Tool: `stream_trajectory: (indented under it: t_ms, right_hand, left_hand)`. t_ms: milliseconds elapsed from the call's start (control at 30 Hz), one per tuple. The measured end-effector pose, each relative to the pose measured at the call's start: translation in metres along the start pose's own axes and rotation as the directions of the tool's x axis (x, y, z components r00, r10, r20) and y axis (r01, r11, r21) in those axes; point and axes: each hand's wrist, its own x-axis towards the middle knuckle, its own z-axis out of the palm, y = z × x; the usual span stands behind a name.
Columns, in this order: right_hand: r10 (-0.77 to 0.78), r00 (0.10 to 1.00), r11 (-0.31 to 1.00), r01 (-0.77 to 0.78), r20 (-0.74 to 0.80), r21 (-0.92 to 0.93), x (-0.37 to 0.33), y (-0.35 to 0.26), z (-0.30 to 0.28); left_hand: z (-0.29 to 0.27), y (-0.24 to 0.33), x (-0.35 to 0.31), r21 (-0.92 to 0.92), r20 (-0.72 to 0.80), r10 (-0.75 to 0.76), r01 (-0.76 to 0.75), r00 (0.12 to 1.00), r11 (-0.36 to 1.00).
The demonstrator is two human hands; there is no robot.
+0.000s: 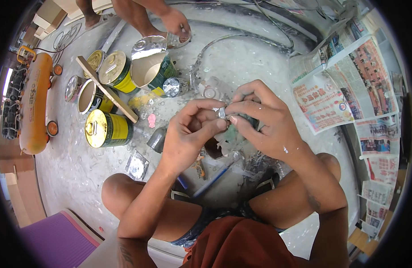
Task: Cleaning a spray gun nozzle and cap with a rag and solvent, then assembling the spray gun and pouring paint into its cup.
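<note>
Both hands meet on one small silvery piece

Right at the bottom, here's the rust-red shirt (230, 243), with bare knees spread wide to either side. Up above the lap, it's all fingertips: the left hand (188, 134) pinches the small silvery piece (221, 112) between thumb and forefinger, and the right hand (268, 118) comes at it from the other side, fingers curled, tips closed on it too. The piece sits between the two hands, lifted over the floor (81, 174), its exact shape lost behind the fingers.

Below them, a blue stick (213, 181) lies slanting on the floor. Off to the left, a shiny silver square (137, 165) lies flat, and past it a grey cup (157, 140) rests tipped beside the left wrist. Further out, a pink scrap (151, 120), then the closed yellow tin (108, 128), upright, and behind it a wooden stick (107, 89) slanting across an open can (92, 97). Newspaper sheets (322, 98) hang down the right side. Far left, an orange tank (35, 102) on wheels; at the top, a co-worker's hand (175, 22) hangs near a foot.
</note>
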Motion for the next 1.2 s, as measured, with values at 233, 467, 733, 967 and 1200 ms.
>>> stream_trajectory:
  t_ms: [233, 467, 733, 967, 1200]
  right_hand:
    - [-0.151, 0.987, 0.987, 0.146, -0.057, -0.071, 0.0, 0.007, 0.0]
    - [-0.043, 0.999, 0.996, 0.042, 0.003, 0.074, 0.001, 0.012, -0.008]
    - [-0.236, 0.972, 0.972, 0.235, 0.021, 0.009, 0.0, 0.009, -0.008]
    - [-0.458, 0.888, 0.885, 0.459, 0.026, -0.08, 0.001, 0.026, -0.005]
    - [0.484, 0.868, 0.719, -0.469, 0.115, 0.512, -0.005, 0.012, -0.001]
  left_hand:
    - [-0.004, 0.005, 0.004, 0.053, 0.032, -0.094, 0.092, 0.995, 0.994]
    - [-0.006, 0.006, 0.002, 0.198, -0.012, -0.045, 0.046, 0.999, 0.979]
    - [-0.011, 0.003, 0.003, -0.075, 0.027, -0.131, 0.133, 0.991, 0.988]
    - [-0.003, -0.007, 0.0, -0.24, 0.027, -0.162, 0.163, 0.986, 0.957]
    - [-0.001, -0.007, 0.0, 0.718, 0.22, 0.508, -0.491, 0.833, 0.494]
